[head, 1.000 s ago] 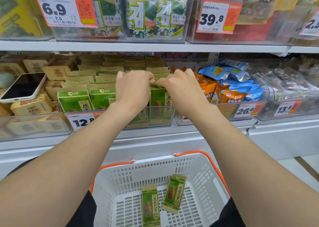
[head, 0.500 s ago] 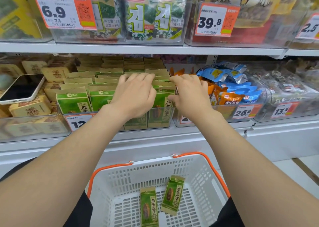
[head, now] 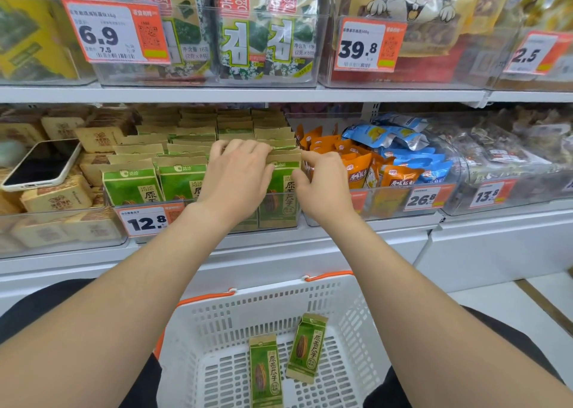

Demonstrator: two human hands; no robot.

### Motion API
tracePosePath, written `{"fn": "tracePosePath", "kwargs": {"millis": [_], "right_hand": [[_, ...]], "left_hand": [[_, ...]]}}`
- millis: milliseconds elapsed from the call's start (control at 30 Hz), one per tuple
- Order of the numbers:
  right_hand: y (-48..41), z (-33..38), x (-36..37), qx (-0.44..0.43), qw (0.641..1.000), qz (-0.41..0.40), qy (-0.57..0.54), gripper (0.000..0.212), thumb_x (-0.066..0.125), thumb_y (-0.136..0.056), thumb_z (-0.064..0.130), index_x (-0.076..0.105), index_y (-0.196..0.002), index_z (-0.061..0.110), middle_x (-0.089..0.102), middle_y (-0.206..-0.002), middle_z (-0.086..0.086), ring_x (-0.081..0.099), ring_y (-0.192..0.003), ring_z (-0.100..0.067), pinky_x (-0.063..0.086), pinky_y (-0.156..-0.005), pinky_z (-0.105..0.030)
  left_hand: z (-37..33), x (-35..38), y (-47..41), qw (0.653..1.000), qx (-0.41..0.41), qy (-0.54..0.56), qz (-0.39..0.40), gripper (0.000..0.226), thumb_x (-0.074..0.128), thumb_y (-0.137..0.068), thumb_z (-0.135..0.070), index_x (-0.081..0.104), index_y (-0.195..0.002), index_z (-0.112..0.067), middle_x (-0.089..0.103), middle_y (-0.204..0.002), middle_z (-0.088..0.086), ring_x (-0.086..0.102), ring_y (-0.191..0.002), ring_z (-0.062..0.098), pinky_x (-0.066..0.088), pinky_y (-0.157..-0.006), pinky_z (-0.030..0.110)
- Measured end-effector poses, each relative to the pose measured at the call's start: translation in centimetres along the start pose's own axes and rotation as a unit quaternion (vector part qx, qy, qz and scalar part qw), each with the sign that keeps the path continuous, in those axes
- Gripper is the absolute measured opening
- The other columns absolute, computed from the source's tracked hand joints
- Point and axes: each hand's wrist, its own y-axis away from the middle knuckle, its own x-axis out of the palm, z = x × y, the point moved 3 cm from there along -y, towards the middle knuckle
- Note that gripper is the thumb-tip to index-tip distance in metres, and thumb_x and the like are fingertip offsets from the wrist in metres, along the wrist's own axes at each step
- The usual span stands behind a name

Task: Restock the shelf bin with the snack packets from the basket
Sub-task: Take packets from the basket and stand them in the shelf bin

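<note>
Front snack packet (head: 281,192): left fingers (head: 238,147) curled over top, right fingers (head: 313,158) pinching edge.

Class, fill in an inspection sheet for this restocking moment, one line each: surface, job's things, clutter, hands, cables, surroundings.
Surface: white shelf carrying clear bins.
Job's things: shelf bin nearly full of upright green packets; two packets lie flat in the white basket below.
Clutter: phone lying on tan packets in the bin to the left.
Hands: left hand curls over the packet tops; right hand seems to pinch the front packet's right edge.
Cables: nothing seen.
Surroundings: orange and blue packets in the bin to the right; seaweed packs on the shelf above; price tags on the bins.
</note>
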Motion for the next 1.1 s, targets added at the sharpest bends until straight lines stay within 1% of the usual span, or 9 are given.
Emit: {"fn": "tracePosePath", "kwargs": {"millis": [167, 300, 367, 467, 567, 700, 800, 933, 1100], "right_hand": [[-0.3, -0.8, -0.4, -0.001, 0.999, 0.046, 0.027, 0.035, 0.064, -0.101, 0.038, 0.066, -0.135, 0.043, 0.054, -0.131, -0.005, 0.041, -0.125, -0.028, 0.039, -0.102, -0.043], [1.5, 0.3, -1.8, -0.01, 0.998, -0.053, 0.018, 0.024, 0.072, -0.094, 0.022, 0.065, -0.116, 0.024, 0.052, -0.121, -0.002, 0.048, -0.116, -0.023, 0.043, -0.095, -0.034], [2.6, 1.0, -2.4, -0.036, 0.995, -0.091, 0.028, 0.022, 0.068, -0.089, 0.007, 0.054, -0.1, 0.021, 0.053, -0.105, 0.001, 0.052, -0.096, -0.02, 0.042, -0.076, -0.028], [3.4, 0.8, -2.8, -0.016, 0.997, 0.037, 0.062, 0.013, 0.063, -0.083, 0.008, 0.057, -0.086, 0.019, 0.062, -0.085, 0.001, 0.06, -0.08, -0.024, 0.047, -0.061, -0.032], [5.1, -0.7, -2.4, 0.01, 0.95, 0.25, 0.185, 0.014, 0.061, -0.083, 0.013, 0.064, -0.095, 0.018, 0.065, -0.095, -0.005, 0.065, -0.091, -0.031, 0.058, -0.076, -0.041], [9.2, -4.2, -1.1, 0.025, 0.833, 0.454, 0.315, 0.025, 0.054, -0.093, 0.01, 0.059, -0.118, 0.012, 0.055, -0.114, -0.006, 0.063, -0.097, -0.03, 0.057, -0.088, -0.041], [11.7, -6.5, 0.5, 0.02, 0.81, 0.482, 0.334, 0.005, 0.052, -0.097, 0.006, 0.053, -0.097, 0.011, 0.053, -0.107, -0.008, 0.058, -0.082, -0.025, 0.057, -0.085, -0.042], [14.2, -10.4, 3.9, 0.018, 0.775, 0.533, 0.34, 0.037, 0.058, -0.096, 0.009, 0.059, -0.134, 0.01, 0.063, -0.133, -0.009, 0.063, -0.117, -0.028, 0.054, -0.099, -0.043], [14.6, -13.4, 5.4, 0.042, 0.751, 0.564, 0.342, 0.033, 0.057, -0.098, 0.008, 0.06, -0.131, 0.011, 0.064, -0.128, -0.006, 0.061, -0.105, -0.025, 0.054, -0.101, -0.046]], "left_hand": [[0.0, 0.2, 0.2, 1.0, 0.001, 0.005, -0.019, 0.04, 0.061, -0.104, -0.04, 0.061, -0.137, -0.019, 0.066, -0.135, 0.0, 0.055, -0.128, 0.028, 0.031, -0.113, 0.048], [-0.6, 0.3, 0.7, 0.996, 0.038, 0.011, -0.078, 0.05, 0.072, -0.095, -0.033, 0.059, -0.139, -0.016, 0.059, -0.14, 0.007, 0.052, -0.13, 0.031, 0.035, -0.11, 0.047], [-1.3, -0.2, 0.9, 0.988, 0.077, 0.027, -0.135, 0.033, 0.072, -0.093, -0.024, 0.063, -0.123, -0.013, 0.06, -0.122, 0.008, 0.054, -0.113, 0.032, 0.043, -0.095, 0.045], [-2.6, -0.2, 1.9, 0.976, 0.155, 0.052, -0.143, 0.005, 0.063, -0.093, -0.017, 0.06, -0.095, -0.013, 0.057, -0.088, 0.004, 0.053, -0.08, 0.028, 0.041, -0.069, 0.042], [-4.0, 2.5, 3.6, 0.985, 0.161, 0.052, 0.017, 0.02, 0.053, -0.097, -0.037, 0.057, -0.088, -0.02, 0.062, -0.069, -0.002, 0.059, -0.063, 0.029, 0.047, -0.065, 0.04], [-5.8, 8.4, 7.2, 0.932, 0.156, -0.03, 0.326, 0.027, 0.045, -0.102, -0.039, 0.065, -0.1, -0.022, 0.068, -0.09, 0.004, 0.064, -0.081, 0.032, 0.05, -0.065, 0.037], [-6.5, 12.2, 9.4, 0.875, 0.179, -0.055, 0.447, 0.026, 0.047, -0.103, -0.034, 0.069, -0.108, -0.021, 0.07, -0.103, 0.004, 0.066, -0.091, 0.031, 0.057, -0.076, 0.04], [-7.5, 17.1, 12.1, 0.818, 0.185, -0.043, 0.544, 0.03, 0.044, -0.103, -0.031, 0.069, -0.116, -0.022, 0.071, -0.118, 0.003, 0.068, -0.1, 0.026, 0.059, -0.09, 0.045], [-8.8, 22.8, 14.5, 0.776, 0.176, -0.015, 0.605, 0.041, 0.044, -0.108, -0.02, 0.054, -0.147, -0.026, 0.059, -0.146, 0.0, 0.058, -0.129, 0.025, 0.05, -0.104, 0.039]]}}
